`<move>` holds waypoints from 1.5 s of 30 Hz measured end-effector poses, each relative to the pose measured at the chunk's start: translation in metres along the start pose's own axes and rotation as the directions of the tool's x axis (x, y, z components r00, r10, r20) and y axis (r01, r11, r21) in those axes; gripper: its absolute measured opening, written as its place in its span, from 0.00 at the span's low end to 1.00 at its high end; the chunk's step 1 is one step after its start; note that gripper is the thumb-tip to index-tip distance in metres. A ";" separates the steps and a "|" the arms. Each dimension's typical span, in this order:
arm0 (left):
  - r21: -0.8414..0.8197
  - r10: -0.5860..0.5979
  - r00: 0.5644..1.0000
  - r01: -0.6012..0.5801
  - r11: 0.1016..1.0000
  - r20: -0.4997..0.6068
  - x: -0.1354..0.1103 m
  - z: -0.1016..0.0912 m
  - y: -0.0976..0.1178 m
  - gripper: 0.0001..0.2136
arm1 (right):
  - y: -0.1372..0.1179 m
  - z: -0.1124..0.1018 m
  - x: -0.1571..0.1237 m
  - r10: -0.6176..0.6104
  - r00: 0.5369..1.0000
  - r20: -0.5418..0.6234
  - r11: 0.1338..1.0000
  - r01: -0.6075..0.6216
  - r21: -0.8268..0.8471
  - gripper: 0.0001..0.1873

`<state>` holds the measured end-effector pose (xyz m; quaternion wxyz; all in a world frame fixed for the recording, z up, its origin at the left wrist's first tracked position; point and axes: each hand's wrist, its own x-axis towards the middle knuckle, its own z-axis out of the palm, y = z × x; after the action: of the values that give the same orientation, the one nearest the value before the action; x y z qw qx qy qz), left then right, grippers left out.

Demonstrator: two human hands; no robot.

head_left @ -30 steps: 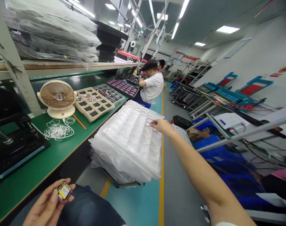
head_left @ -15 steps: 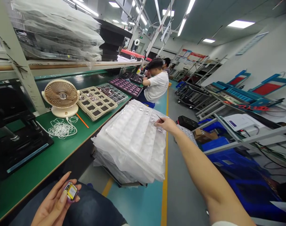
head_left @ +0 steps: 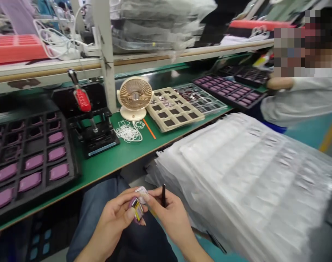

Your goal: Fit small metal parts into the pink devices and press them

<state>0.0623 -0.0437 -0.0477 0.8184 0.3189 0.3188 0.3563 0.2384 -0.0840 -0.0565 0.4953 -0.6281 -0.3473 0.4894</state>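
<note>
Clock positions are read from the purple watch-type housing (head_left: 137,210), with 12 straight ahead of the seated person. As I see it from the room, the housing sits above the lap (head_left: 92,203), short of the green surface (head_left: 119,158).

The left hand (head_left: 118,214) grips the housing between thumb and fingers. At 1 o'clock, the right hand (head_left: 170,214) pinches a pale glossy piece (head_left: 141,191); a slim dark tool (head_left: 163,196), possibly tweezers, stands between its fingers. Blur leaves contact between piece and housing uncertain.

Handling: expect a light, stiff, smooth shell that may slip. Treat the yellow-edged insert as fragile; hold the housing by opposite rims and keep pressure off the insert.

Orientation: the insert side faces up and slightly toward 3 o'clock. The long axis, foreshortened, appears to run from 11 to 5 o'clock.
</note>
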 end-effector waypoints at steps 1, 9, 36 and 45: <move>0.003 0.019 1.000 -0.019 1.000 -0.004 -0.001 -0.007 0.001 0.16 | 0.004 0.002 0.006 0.063 0.995 0.081 0.993 -0.071 0.097 0.24; -0.029 -0.006 0.999 0.007 1.000 0.041 -0.005 -0.034 0.010 0.16 | 0.011 0.004 0.032 0.291 0.754 0.589 0.734 -0.570 0.368 0.25; 0.211 0.270 0.957 -0.243 0.947 -0.108 0.003 -0.054 -0.001 0.22 | 0.006 0.022 0.029 -0.672 0.670 0.315 0.668 0.732 -0.133 0.15; 0.318 0.369 0.927 -0.328 0.890 -0.075 0.003 -0.048 -0.002 0.20 | 0.025 0.026 0.024 -0.754 0.553 0.354 0.464 0.830 -0.309 0.21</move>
<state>0.0288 -0.0285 -0.0787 0.6600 0.4666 0.3606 0.4655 0.2194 -0.0609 -0.0877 0.4775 -0.4449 -0.7406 0.1601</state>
